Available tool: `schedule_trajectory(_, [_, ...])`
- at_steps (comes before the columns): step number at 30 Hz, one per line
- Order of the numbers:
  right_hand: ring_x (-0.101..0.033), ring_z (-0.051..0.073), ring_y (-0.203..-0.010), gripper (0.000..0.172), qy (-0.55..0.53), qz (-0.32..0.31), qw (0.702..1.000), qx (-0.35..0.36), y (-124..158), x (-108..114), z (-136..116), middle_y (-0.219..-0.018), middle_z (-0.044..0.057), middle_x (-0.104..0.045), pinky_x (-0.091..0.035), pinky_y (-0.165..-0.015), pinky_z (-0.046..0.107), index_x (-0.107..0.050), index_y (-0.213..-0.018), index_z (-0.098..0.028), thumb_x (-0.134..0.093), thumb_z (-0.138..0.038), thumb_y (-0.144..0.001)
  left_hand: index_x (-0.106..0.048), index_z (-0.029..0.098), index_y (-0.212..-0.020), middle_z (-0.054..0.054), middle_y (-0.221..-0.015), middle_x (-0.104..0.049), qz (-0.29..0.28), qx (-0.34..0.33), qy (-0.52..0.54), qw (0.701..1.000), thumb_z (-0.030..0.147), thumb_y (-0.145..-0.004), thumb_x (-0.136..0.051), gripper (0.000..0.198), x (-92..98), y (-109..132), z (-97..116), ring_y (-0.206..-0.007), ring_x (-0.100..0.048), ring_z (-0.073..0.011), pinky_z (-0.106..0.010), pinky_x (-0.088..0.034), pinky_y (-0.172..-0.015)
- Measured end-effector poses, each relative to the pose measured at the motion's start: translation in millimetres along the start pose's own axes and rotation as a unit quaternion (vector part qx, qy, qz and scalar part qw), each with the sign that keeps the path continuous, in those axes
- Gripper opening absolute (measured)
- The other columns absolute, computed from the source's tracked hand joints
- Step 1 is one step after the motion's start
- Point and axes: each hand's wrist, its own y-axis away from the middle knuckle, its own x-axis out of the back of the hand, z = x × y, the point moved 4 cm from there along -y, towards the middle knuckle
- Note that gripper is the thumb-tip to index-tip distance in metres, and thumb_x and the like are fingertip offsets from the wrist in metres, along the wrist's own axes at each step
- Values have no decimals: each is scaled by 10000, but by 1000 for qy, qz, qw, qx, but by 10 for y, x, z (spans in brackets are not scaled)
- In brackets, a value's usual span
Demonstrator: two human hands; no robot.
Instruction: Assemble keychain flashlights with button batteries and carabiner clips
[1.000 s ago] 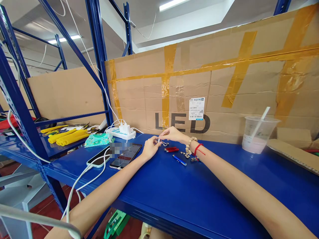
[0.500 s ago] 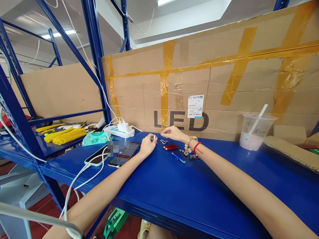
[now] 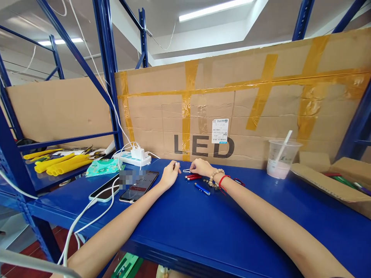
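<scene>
My left hand [image 3: 169,175] rests on the blue shelf beside the phones, its fingers closed around a small silver metal piece [image 3: 175,164], mostly hidden. My right hand [image 3: 202,167], wearing a beaded bracelet, reaches in from the right. Its fingertips pinch one end of a small silver carabiner clip [image 3: 187,170]. Just below lie red cylinders [image 3: 193,177], like small penlights. Nearer to me is a similar blue penlight [image 3: 202,189]. Several small metal parts [image 3: 206,181] lie by the right wrist, partly covered by it.
Two phones [image 3: 140,186] with white charging cables lie at left, near a power strip [image 3: 131,157] and a wipes packet [image 3: 102,167]. A plastic cup [image 3: 281,159] with a straw stands at right, beside an open cardboard box [image 3: 324,179]. A large cardboard sheet [image 3: 162,123] closes off the back.
My right hand has lowered from above the shelf onto the carabiner clip and taken hold of it. My left hand still holds the silver piece. The head view has tilted up and turned right.
</scene>
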Motion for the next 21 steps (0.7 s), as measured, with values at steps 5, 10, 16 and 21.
schedule_trajectory(5, [-646,189,-791,81,-66,49,997,-12,100,144,31,-790,52,-706,-490,-731,286,-693,-761,-190,-668,-160,-690,-447,196,-694,18,-623,-606,-20,-17,12,1000,387,-866,-370,268,18,38,72,-542,-529,-121,-237,-389,-576])
schedule_trajectory(10, [-653,161,-815,242,-165,77,983,-34,326,405,35,-931,118,-691,-520,-724,266,-621,-1006,-107,-570,-241,-812,-383,189,-693,15,-663,-596,-19,-24,91,995,409,-896,-299,311,28,63,198,-540,-528,-94,-228,-385,-573])
schedule_trajectory(16, [-627,153,-926,328,-419,52,904,-69,898,646,54,-1055,95,-650,-522,-739,238,-590,-1067,-155,-605,-331,-790,-403,177,-779,16,-749,-576,-85,-18,167,982,441,-871,-378,280,-217,70,499,-521,-533,-67,-197,-366,-502])
schedule_trajectory(21, [-617,142,-933,251,-538,79,831,-120,1155,614,171,-1086,69,-627,-500,-828,254,-617,-993,-183,-609,-315,-781,-387,178,-755,47,-658,-535,-206,-19,179,962,379,-825,-498,240,-617,129,751,-465,-513,-51,-175,-343,-460])
